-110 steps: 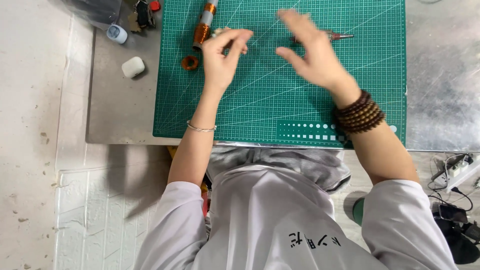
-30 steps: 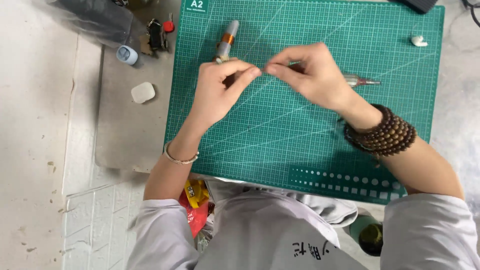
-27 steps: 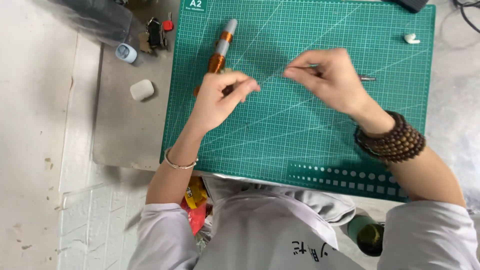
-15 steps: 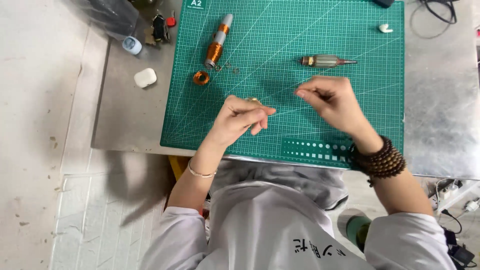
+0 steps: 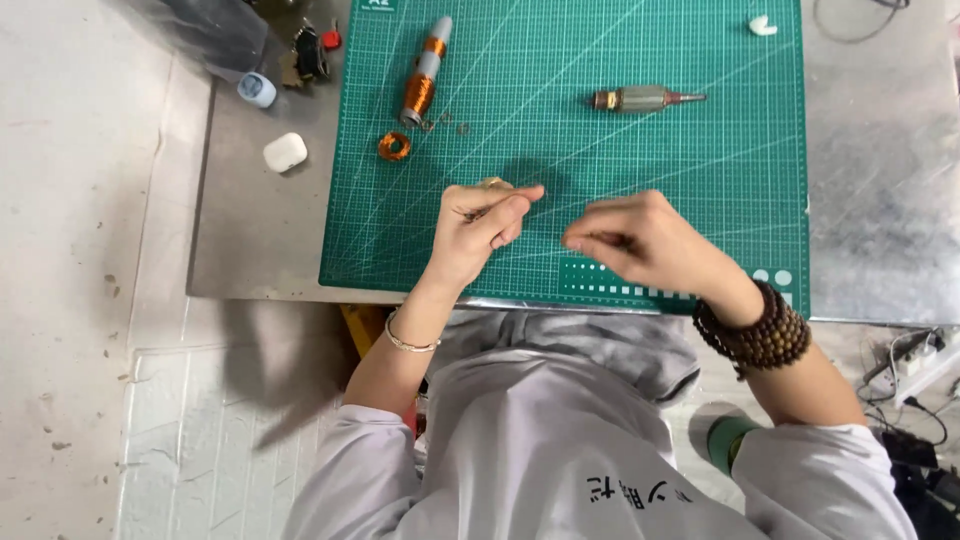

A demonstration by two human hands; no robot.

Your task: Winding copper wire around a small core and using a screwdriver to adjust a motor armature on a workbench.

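Both hands have drifted slightly apart since the earlier frame, and the work sits lower on the green cutting mat [image 5: 650, 160], near its front edge. Left hand [image 5: 478, 225] is closed in a narrow pinch, thumb against fingers, on something too small to make out. Right hand [image 5: 640, 240] is likewise pinched, fingertips pointing toward the left hand; whether it holds anything cannot be told. A clear gap separates the two hands. Well beyond them, near the mat's far edge, lie a copper-wound rotor [image 5: 422, 75], a small copper coil [image 5: 394, 147] just beside it, and a second grey rotor [image 5: 640, 98]. Open mat lies between these parts and the hands. A white case [image 5: 284, 152] rests on the metal table [image 5: 880, 190], left of the mat.
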